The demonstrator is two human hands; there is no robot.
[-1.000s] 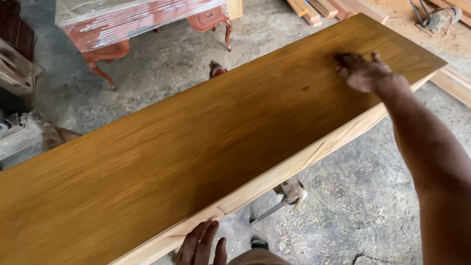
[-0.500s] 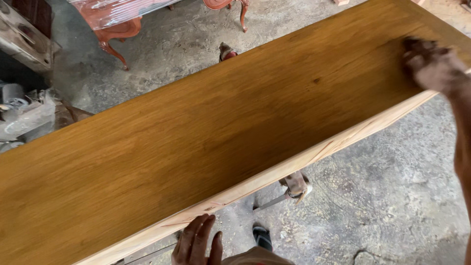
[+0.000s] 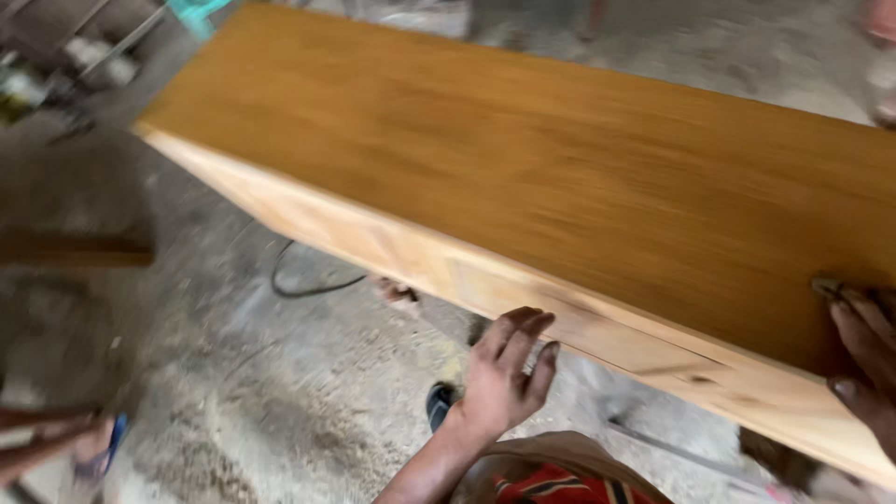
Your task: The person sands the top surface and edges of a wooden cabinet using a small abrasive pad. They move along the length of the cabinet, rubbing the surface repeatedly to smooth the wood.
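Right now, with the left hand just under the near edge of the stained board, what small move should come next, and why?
Probably bring the left hand up to press its fingers flat on the pale near edge of the stained board. Its fingers are open and seem barely to reach that edge, while only the right hand rests on the board's top, far to one end. The picture is blurred.

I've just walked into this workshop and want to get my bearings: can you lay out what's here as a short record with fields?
Main thing: long wooden panel, stained golden-brown on top, paler on its near edge
Left hand: open, fingers up against the panel's near edge
Right hand: fingers laid over the top surface at the right end
Floor: dusty concrete
Also there: dark cable on the floor under the panel
Sharpness: blurred
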